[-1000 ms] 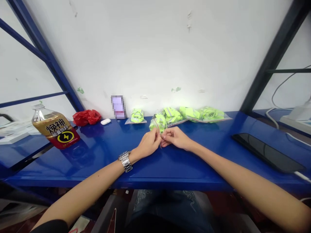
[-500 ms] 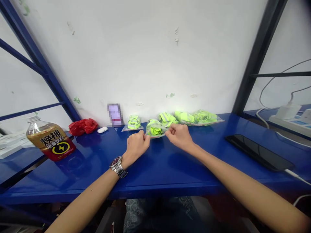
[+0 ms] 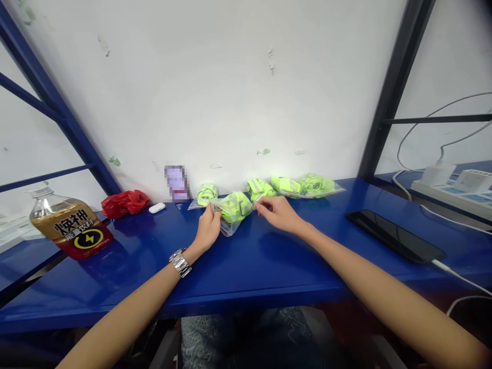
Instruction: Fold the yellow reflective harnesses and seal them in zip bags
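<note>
A small clear plastic bag [image 3: 232, 209] stuffed with neon-yellow reflective material is lifted just above the blue shelf [image 3: 246, 256]. My left hand [image 3: 208, 229], with a metal watch on the wrist, grips the bag's left end. My right hand [image 3: 275, 213] pinches the bag's right edge, fingers closed. Several more filled bags [image 3: 298, 185] lie in a row against the wall behind my hands, and one more bag [image 3: 205, 194] lies to the left.
A drink bottle [image 3: 69, 230] lies on its side at the left. A red crumpled bag [image 3: 125, 201], a white earbud case [image 3: 157, 207] and a small blurred card [image 3: 176, 183] sit by the wall. A black phone [image 3: 395, 237] on a cable lies at the right.
My hands moved from the shelf's middle toward the wall with the bag, then spread apart along it; the bag now tilts, held at both ends. The camera shifted slightly right.
</note>
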Tool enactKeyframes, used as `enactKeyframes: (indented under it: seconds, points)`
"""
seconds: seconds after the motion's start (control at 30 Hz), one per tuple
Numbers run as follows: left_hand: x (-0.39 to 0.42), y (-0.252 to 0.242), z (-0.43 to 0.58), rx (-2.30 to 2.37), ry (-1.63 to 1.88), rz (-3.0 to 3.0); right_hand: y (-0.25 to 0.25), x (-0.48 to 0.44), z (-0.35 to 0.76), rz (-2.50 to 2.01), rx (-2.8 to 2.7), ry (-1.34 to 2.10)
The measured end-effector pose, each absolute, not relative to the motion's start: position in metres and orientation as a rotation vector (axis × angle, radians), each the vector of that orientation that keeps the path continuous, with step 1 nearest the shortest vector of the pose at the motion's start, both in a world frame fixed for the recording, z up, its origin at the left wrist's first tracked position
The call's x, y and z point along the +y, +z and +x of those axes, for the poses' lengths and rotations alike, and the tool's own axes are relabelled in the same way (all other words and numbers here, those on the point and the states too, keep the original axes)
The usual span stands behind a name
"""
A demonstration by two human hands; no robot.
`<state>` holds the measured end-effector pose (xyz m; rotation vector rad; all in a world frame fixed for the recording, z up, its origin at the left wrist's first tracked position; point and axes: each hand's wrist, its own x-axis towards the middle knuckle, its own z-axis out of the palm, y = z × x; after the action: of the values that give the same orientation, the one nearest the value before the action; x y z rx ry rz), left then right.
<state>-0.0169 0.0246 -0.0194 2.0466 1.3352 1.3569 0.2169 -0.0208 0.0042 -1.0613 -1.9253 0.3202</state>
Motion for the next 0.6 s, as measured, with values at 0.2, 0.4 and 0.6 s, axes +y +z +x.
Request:
enactKeyframes:
  seconds: [0.2,0.4,0.6]
  points:
    - [0.033,-0.015,-0.017,0.899,1.578,1.284,-0.007,-0.001,0.23,-1.26,-1.794,0.409]
    - [0.02,-0.012,-0.01,0.619,1.451,1.155,-0.009,-0.002,0.215,-0.982,-1.4,1.32]
    - [0.015,-0.013,-0.005,0.658,1.229,1.321,-0.008,-0.004,0.214,-1.022,-1.316,1.271]
